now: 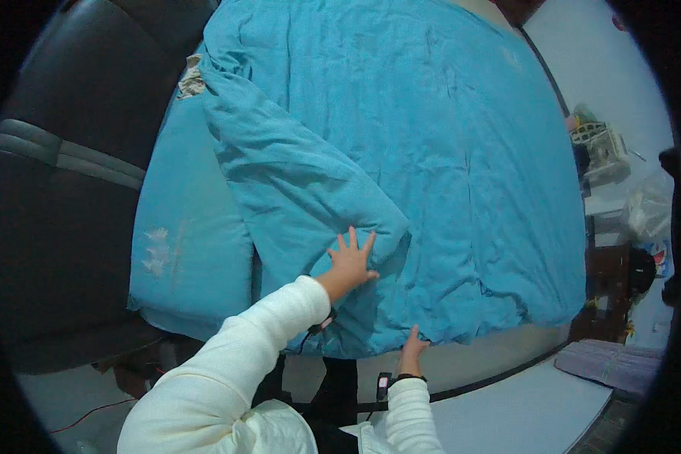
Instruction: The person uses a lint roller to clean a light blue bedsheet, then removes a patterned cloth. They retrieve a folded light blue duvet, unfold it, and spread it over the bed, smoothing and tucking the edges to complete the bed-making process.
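Note:
A large turquoise quilt (pixel 431 136) lies spread over a bed, with one edge folded back into a thick band (pixel 295 174) running from upper left toward the near side. My left hand (pixel 349 262) presses flat on the end of that folded band, fingers spread. My right hand (pixel 412 346) pinches the quilt's near hem at the bed's edge. Both arms wear white sleeves.
A turquoise pillow (pixel 181 234) lies left of the fold, against a dark padded headboard (pixel 68 174). A small table with cluttered items (pixel 605 151) stands at the right. A purple mat (pixel 609 363) lies on the floor at lower right.

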The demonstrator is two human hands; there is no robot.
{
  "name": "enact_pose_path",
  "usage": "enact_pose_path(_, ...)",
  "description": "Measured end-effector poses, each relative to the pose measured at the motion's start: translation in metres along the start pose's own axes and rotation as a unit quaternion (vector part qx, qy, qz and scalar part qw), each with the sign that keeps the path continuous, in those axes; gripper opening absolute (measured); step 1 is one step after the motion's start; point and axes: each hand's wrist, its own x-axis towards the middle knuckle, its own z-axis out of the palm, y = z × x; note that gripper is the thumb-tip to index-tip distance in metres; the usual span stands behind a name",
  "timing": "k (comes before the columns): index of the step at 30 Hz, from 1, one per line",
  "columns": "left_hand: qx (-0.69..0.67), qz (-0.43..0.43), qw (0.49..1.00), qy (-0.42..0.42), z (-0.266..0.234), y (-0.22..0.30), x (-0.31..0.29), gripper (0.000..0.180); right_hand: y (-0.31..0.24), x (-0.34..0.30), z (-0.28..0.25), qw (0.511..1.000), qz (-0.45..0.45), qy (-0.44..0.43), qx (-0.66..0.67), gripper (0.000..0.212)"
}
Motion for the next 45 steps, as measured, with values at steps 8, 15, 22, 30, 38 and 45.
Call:
enact_pose_path(8, -0.106, -0.045, 0.981, 0.156, 0.056, -0.061, 0.113, 0.031, -0.026, 0.019, 0.006, 0.978, -0.029, -0.04, -0.202, 0.059)
enact_pose_path(15, -0.389, 0.048, 0.763, 0.515, -0.264, -0.225, -0.035, 0.027, -0.189, -0.115, -0.051, 0.943, -0.217, -0.253, 0.016, 0.036)
enact_pose_path(22, -0.475, -0.095, 0.517, 0.706, -0.265, -0.468, -0.443, 0.052, -0.125, -0.22, -0.06, 0.901, -0.25, -0.321, -0.152, 0.03)
enact_pose_path(30, -0.643, -0.369, 0.303, 0.6, 0.057, -0.631, -0.389, 0.039, -0.05, -0.182, 0.099, 0.864, -0.121, -0.327, -0.363, 0.024)
enact_pose_path(38, -0.573, -0.538, 0.396, 0.475, 0.209, -0.663, -0.367, 0.031, -0.009, -0.126, 0.09, 0.449, -0.394, -0.351, -0.721, 0.032)
enact_pose_path(45, -0.669, -0.469, 0.411, 0.405, 0.103, -0.574, -0.404, 0.068, 0.002, -0.12, 0.082, 0.516, -0.388, -0.379, -0.662, 0.041)
